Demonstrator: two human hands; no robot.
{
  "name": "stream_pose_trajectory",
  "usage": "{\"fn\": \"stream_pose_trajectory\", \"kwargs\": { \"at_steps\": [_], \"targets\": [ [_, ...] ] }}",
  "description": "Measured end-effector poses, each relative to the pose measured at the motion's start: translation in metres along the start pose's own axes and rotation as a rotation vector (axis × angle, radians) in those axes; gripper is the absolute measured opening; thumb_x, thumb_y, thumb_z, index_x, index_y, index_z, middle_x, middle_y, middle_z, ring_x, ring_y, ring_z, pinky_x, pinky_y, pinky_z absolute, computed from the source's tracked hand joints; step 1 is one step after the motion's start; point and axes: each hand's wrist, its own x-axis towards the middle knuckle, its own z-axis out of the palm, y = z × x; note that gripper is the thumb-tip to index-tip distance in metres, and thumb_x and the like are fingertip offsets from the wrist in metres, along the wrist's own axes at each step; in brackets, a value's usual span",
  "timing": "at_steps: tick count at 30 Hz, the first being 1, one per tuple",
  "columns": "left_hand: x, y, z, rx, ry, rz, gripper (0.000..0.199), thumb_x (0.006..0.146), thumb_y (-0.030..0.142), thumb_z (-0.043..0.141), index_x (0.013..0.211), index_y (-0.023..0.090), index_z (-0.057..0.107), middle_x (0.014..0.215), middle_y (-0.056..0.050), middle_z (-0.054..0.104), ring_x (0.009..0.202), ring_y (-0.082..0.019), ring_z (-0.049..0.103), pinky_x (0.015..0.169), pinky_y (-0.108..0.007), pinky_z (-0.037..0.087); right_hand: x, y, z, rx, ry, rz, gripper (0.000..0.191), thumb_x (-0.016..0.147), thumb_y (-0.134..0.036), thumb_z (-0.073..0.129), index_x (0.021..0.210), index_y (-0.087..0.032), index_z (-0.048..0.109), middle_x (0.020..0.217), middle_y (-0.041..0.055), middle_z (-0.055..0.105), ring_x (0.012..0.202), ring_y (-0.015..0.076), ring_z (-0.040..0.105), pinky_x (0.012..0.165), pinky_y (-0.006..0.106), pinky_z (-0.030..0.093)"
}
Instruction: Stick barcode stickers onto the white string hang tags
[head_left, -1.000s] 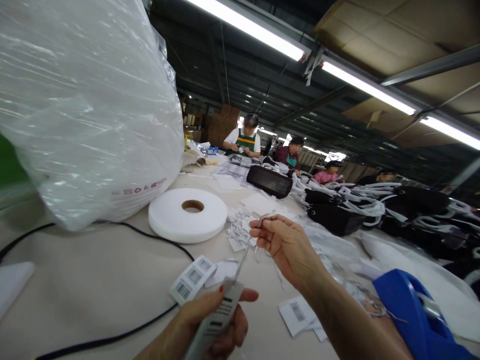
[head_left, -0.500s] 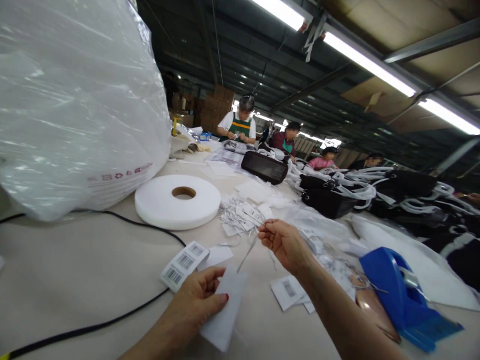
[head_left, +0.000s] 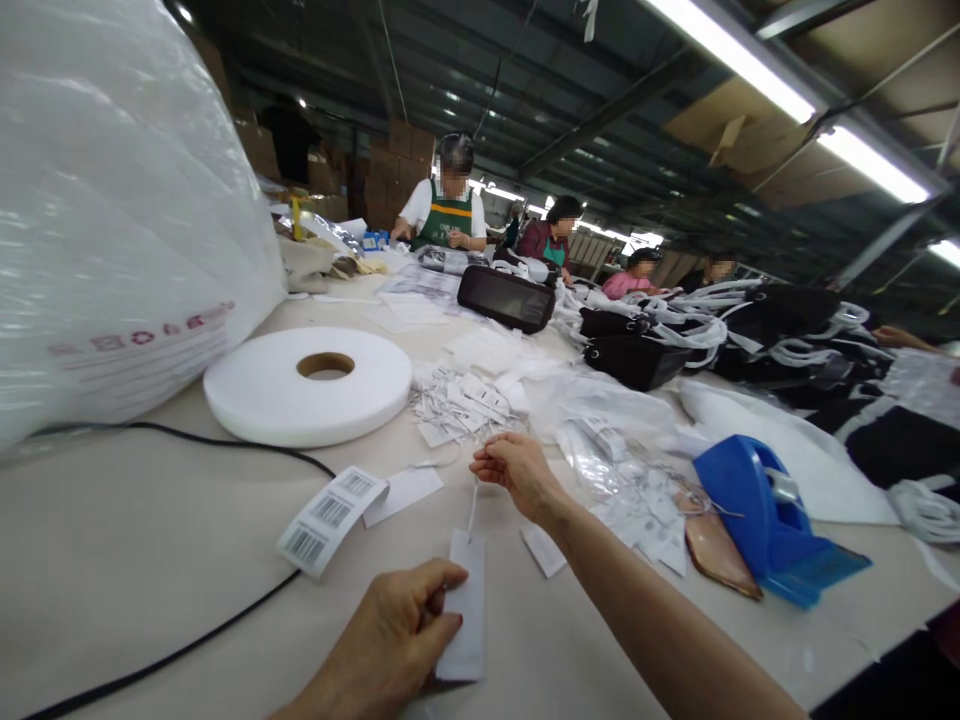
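My left hand [head_left: 405, 628] pinches a white hang tag [head_left: 466, 625] by its left side, low over the table. A thin string [head_left: 472, 508] rises from the tag's top end to my right hand [head_left: 517, 470], whose closed fingertips hold its other end. Just beyond my right hand lies a pile of small tags with strings [head_left: 469, 402]. A curled strip of barcode stickers [head_left: 334, 520] rests left of the tag, partly over a white card [head_left: 405, 495]. Another white tag [head_left: 544, 550] lies under my right forearm, partly hidden.
A white tape roll [head_left: 307, 400] lies flat beside a large plastic bag [head_left: 135, 230]. On the right are a blue tape dispenser [head_left: 757, 520], a brown glossy case [head_left: 720, 555] and black bags with white straps [head_left: 637, 355]. A black cable [head_left: 187, 630] crosses the table. Co-workers [head_left: 450, 205] sit beyond.
The string now runs nearly straight up from the tag, and the tag has turned more upright in view. My right hand has shifted left. The whole view has swung right.
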Motion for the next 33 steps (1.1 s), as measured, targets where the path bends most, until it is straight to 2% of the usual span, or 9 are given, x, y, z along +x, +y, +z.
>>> {"fn": "stream_pose_trajectory", "kwargs": {
  "at_steps": [6,10,12,14,16,19,24,28,33],
  "targets": [
    [0.002,0.002,-0.003,-0.179,0.146,-0.049,0.032,0.064,0.028,0.059,0.092,0.012,0.063,0.054,0.008,0.045,0.035,-0.006,0.04,0.033,-0.017,0.03,-0.003,-0.008,-0.001,0.043,-0.01,-0.072,0.008,0.058,-0.013,0.057,0.064,-0.016,0.053,0.056,-0.0013,0.064,0.05,0.011,0.063,0.048,0.019,0.048],
    [0.005,0.002,-0.011,0.215,0.357,0.307,0.027,0.07,0.028,0.055,0.091,0.017,0.068,0.071,-0.003,0.067,0.061,-0.017,0.062,0.057,-0.025,0.05,-0.011,-0.016,-0.004,0.07,-0.023,-0.117,0.01,0.057,-0.015,0.058,0.065,-0.017,0.052,0.057,-0.0022,0.064,0.05,0.0106,0.063,0.05,0.019,0.049],
    [0.006,0.002,-0.013,0.388,0.397,0.451,0.026,0.073,0.026,0.052,0.089,0.018,0.07,0.082,-0.005,0.072,0.072,-0.019,0.066,0.07,-0.028,0.052,-0.015,-0.015,-0.004,0.072,-0.029,-0.114,0.01,0.057,-0.016,0.058,0.065,-0.017,0.052,0.057,-0.0022,0.064,0.049,0.0107,0.063,0.05,0.019,0.048],
    [0.007,0.003,-0.014,0.441,0.394,0.448,0.026,0.074,0.026,0.05,0.088,0.017,0.07,0.08,-0.005,0.072,0.07,-0.019,0.066,0.071,-0.029,0.052,-0.018,-0.013,-0.005,0.069,-0.038,-0.104,0.01,0.057,-0.015,0.058,0.066,-0.016,0.053,0.056,-0.0021,0.064,0.049,0.0111,0.063,0.049,0.019,0.048],
    [0.007,0.004,-0.014,0.412,0.388,0.349,0.026,0.072,0.028,0.052,0.087,0.017,0.07,0.072,-0.003,0.07,0.061,-0.018,0.063,0.063,-0.028,0.051,-0.021,-0.011,-0.006,0.068,-0.045,-0.097,0.011,0.056,-0.015,0.058,0.066,-0.016,0.053,0.056,-0.002,0.064,0.05,0.0114,0.063,0.049,0.019,0.048],
    [0.006,0.004,-0.012,0.173,0.33,0.174,0.028,0.069,0.033,0.056,0.089,0.016,0.067,0.056,0.002,0.059,0.047,-0.013,0.052,0.047,-0.023,0.043,-0.023,-0.012,-0.007,0.071,-0.051,-0.096,0.011,0.055,-0.016,0.058,0.065,-0.016,0.053,0.056,-0.0019,0.064,0.05,0.0112,0.063,0.048,0.019,0.048],
    [0.005,0.001,0.0,-0.163,0.068,-0.068,0.034,0.063,0.032,0.062,0.09,0.012,0.061,0.055,0.007,0.05,0.042,-0.008,0.047,0.044,-0.019,0.036,-0.023,-0.015,-0.012,0.067,-0.053,-0.108,0.012,0.056,-0.017,0.059,0.066,-0.016,0.053,0.058,-0.0019,0.065,0.05,0.0106,0.064,0.049,0.018,0.049],
    [0.0,0.003,0.006,0.011,-0.11,-0.08,0.029,0.069,0.028,0.055,0.092,0.013,0.061,0.057,0.007,0.048,0.045,-0.008,0.046,0.046,-0.019,0.034,-0.022,-0.011,-0.017,0.045,-0.046,-0.094,0.011,0.057,-0.015,0.057,0.066,-0.016,0.052,0.058,-0.002,0.065,0.05,0.0106,0.064,0.049,0.018,0.049],
    [-0.006,0.006,0.003,0.504,-0.194,0.155,0.024,0.078,0.019,0.048,0.097,0.019,0.063,0.07,0.003,0.063,0.066,-0.013,0.059,0.063,-0.021,0.042,-0.022,-0.003,-0.02,0.007,-0.042,-0.063,0.011,0.057,-0.015,0.054,0.068,-0.016,0.051,0.058,-0.002,0.064,0.051,0.0107,0.064,0.048,0.018,0.049]
  ]
}}
